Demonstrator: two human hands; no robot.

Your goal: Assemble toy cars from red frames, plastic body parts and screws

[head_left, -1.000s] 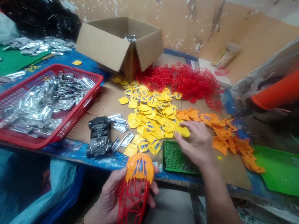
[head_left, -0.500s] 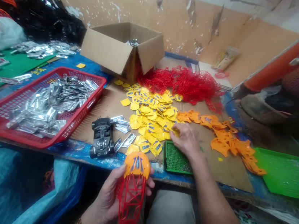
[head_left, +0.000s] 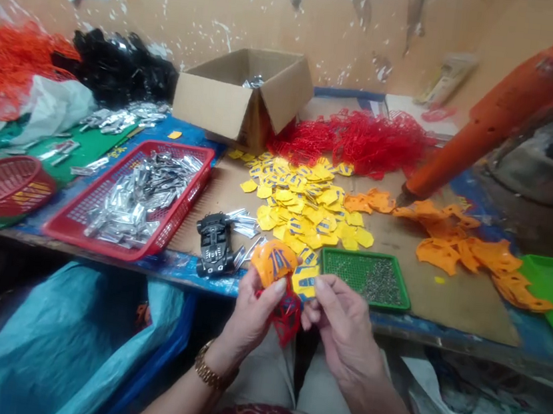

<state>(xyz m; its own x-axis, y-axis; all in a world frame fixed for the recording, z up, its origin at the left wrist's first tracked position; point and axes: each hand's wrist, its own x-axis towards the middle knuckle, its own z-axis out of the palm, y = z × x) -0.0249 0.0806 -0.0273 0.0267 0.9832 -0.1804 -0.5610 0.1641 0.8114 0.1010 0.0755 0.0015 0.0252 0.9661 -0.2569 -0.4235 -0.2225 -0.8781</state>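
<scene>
Clasping an orange plastic shell [head_left: 277, 262] joined to a red plastic lattice [head_left: 288, 317], the left hand [head_left: 247, 317] grips both firmly just in front of the bench edge, with a gold wristwatch [head_left: 210, 368] on its wrist. The right hand [head_left: 345, 329] sits just beside it, thumb and fingertips drawn together at the lattice; whether they pinch anything small cannot be told.

The thin red struts look brittle, so a hard twist could probably snap them. A slip of the grip could drop the piece between the bench and the lap, perhaps into the blue plastic sack [head_left: 74, 336] at 8 o'clock.

At 12 o'clock, yellow plastic pieces [head_left: 301, 210] lie heaped on a brown cardboard sheet [head_left: 450, 309], with a tangle of red plastic lattices [head_left: 355, 143] behind them. Orange plastic pieces [head_left: 467, 250] spread toward 2 o'clock, past a green tray of small screws [head_left: 366, 278]. At 10 o'clock, a red basket [head_left: 100, 246] holds silver parts [head_left: 139, 197], and a black toy car chassis [head_left: 215, 243] sits near it. An open cardboard box [head_left: 209, 95] stands against the paint-flecked wall [head_left: 178, 20].
</scene>
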